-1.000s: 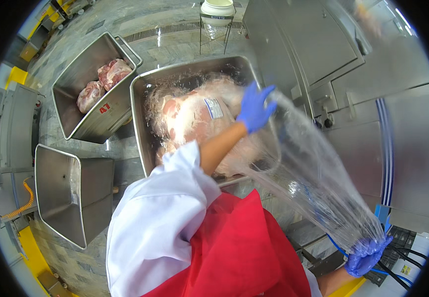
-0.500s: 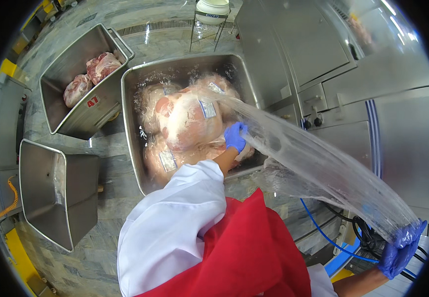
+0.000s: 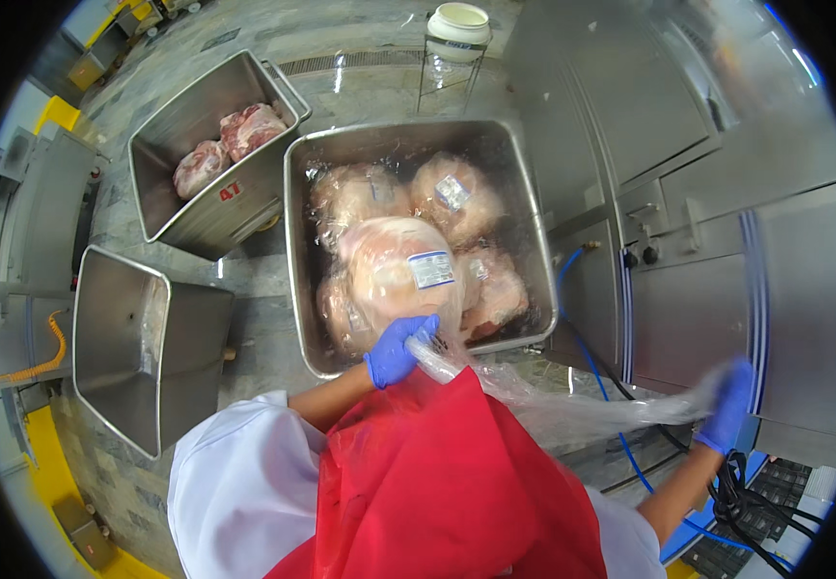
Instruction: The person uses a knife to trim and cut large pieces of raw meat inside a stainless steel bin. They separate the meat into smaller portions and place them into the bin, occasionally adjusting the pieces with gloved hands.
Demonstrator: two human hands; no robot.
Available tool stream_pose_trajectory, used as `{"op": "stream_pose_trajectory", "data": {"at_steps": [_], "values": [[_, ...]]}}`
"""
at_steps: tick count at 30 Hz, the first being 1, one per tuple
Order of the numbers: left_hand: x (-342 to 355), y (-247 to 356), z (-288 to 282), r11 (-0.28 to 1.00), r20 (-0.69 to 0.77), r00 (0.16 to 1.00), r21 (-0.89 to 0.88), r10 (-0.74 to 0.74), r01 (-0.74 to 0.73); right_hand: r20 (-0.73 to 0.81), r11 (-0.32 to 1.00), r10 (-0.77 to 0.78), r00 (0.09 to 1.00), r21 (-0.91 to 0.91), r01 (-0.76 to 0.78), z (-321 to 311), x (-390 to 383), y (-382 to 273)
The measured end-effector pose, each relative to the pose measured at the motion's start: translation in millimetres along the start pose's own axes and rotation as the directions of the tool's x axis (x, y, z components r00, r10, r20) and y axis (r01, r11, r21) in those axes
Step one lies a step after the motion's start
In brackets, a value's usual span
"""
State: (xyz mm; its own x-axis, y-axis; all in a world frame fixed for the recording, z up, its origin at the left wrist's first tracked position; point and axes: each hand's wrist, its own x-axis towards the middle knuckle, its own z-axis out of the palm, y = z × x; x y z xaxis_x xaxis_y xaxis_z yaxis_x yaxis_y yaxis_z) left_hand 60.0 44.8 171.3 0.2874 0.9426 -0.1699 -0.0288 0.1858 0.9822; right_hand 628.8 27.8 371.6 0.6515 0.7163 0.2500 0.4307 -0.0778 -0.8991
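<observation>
A large metal tub holds several pieces of pale pink meat in clear plastic bags with labels. The uppermost bagged meat lies at the front middle, its label facing up. My left hand, in a blue glove, is closed round the gathered neck of a clear plastic bag just in front of this piece. From there the twisted film runs right, past my red apron. My right hand, also blue-gloved and somewhat blurred, is closed on the film's far end.
Two red cuts of meat lie in a metal bin at the far left. Nearer stands a second metal bin. Steel cabinets line the right, with a blue hose and black cables below. A white pot sits on a stand behind.
The plastic, earlier spread wide and stretched over the tub, is now gathered into a narrow strand. My left hand has drawn nearer to me; my right has risen and come inward. The view has shifted.
</observation>
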Motion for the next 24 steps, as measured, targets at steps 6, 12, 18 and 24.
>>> {"op": "stream_pose_trajectory", "data": {"at_steps": [6,12,18,24], "values": [[-23.0,100.2,-32.4,0.986,-0.021,0.993,0.123,0.113,-0.109,0.936,0.909,-0.11,0.335,-0.041,0.414,258.6,-167.0,14.1],[-6.4,155.5,-39.7,0.914,-0.076,0.911,0.076,0.405,-0.399,0.927,0.966,-0.257,0.273,0.249,0.064,376.7,-287.5,62.8],[4.3,194.7,-114.1,0.885,-0.332,0.821,0.165,0.465,-0.434,0.866,0.891,-0.187,0.464,0.348,-0.292,429.6,-322.6,55.5],[-46.2,246.0,-184.5,0.855,-0.371,0.771,0.27,0.517,-0.443,0.88,0.858,-0.177,0.441,0.357,-0.369,356.1,-224.7,-8.3]]}}
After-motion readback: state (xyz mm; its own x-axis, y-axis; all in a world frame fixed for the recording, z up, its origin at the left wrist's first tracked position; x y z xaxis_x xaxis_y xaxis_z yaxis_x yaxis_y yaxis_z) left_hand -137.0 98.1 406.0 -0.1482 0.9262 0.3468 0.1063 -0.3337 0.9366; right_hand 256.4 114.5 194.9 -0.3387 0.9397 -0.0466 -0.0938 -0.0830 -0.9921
